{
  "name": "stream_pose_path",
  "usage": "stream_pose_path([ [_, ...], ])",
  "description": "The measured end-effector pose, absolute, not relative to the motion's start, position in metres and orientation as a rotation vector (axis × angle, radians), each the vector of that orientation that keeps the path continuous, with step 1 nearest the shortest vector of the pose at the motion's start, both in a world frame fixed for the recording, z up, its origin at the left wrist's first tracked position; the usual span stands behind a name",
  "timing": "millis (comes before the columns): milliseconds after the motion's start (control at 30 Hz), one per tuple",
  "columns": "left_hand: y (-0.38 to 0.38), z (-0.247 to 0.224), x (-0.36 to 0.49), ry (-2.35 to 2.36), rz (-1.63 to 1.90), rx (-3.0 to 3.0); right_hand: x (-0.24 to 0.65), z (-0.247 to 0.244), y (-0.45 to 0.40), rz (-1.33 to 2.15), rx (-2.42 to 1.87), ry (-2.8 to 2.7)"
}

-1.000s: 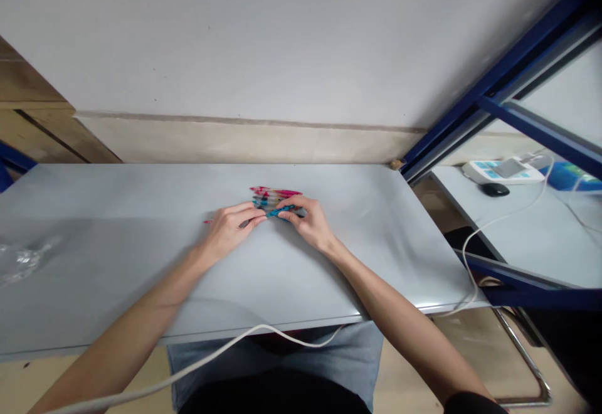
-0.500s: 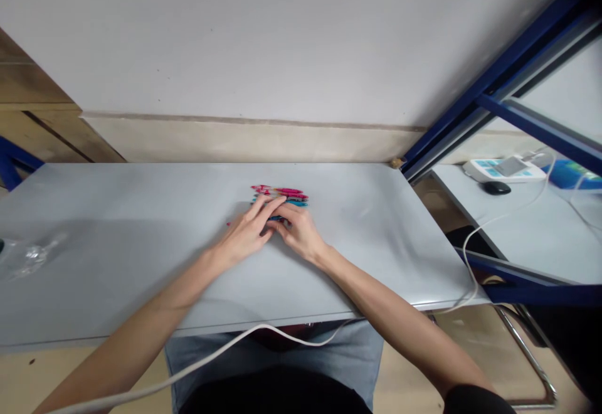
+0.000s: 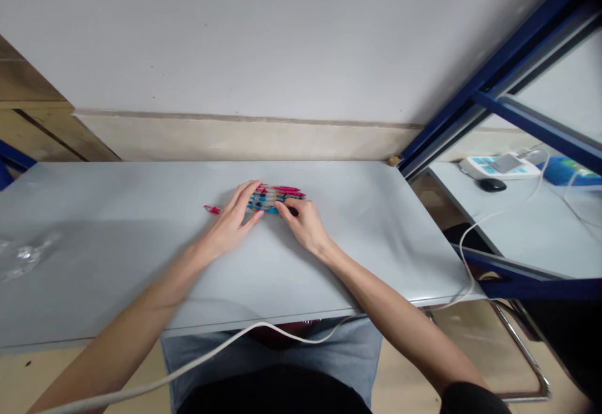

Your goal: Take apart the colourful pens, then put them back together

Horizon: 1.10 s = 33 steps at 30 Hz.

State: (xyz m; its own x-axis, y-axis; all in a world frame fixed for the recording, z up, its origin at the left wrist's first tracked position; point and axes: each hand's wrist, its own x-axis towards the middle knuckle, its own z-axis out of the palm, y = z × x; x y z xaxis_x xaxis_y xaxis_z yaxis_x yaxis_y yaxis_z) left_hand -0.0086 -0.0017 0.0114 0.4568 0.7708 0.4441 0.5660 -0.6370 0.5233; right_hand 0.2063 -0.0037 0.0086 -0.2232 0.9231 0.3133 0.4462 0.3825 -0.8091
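Two hands are held low over a gray table. The left hand is opened, its fingertips touching a row of pens; the right hand is curled onto their near edge, though a firm grasp cannot be told. A red pen is laid just beside. A plastic bag is seen well left, and a mouse beyond.
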Motion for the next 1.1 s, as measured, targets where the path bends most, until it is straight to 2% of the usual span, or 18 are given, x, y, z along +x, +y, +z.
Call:
stream_pose_path([
  [100, 0.002, 0.008, -0.011, 1.077, 0.976, 2.333, 0.208, 0.006, -0.002, 0.745, -1.195, -1.860],
  [267, 0.017, 0.023, -0.045, 1.274, 1.291, 2.219, 0.212, 0.007, 0.000, 0.765, -1.262, -1.862],
  [433, 0.035, 0.025, -0.090, 1.331, 0.787, 2.240, 0.213, 0.011, 0.000, 0.761, -1.264, -1.850],
  [533, 0.041, 0.015, -0.099, 1.235, 0.601, 2.227, 0.213, 0.011, 0.000, 0.759, -1.257, -1.868],
  [700, 0.043, 0.005, -0.093, 1.141, 0.597, 2.336, 0.213, 0.010, -0.001, 0.705, -1.247, -1.928],
  [1100, 0.028, 0.019, -0.067, 1.082, 0.654, 2.214, 0.211, 0.008, -0.001, 0.703, -1.232, -1.931],
])
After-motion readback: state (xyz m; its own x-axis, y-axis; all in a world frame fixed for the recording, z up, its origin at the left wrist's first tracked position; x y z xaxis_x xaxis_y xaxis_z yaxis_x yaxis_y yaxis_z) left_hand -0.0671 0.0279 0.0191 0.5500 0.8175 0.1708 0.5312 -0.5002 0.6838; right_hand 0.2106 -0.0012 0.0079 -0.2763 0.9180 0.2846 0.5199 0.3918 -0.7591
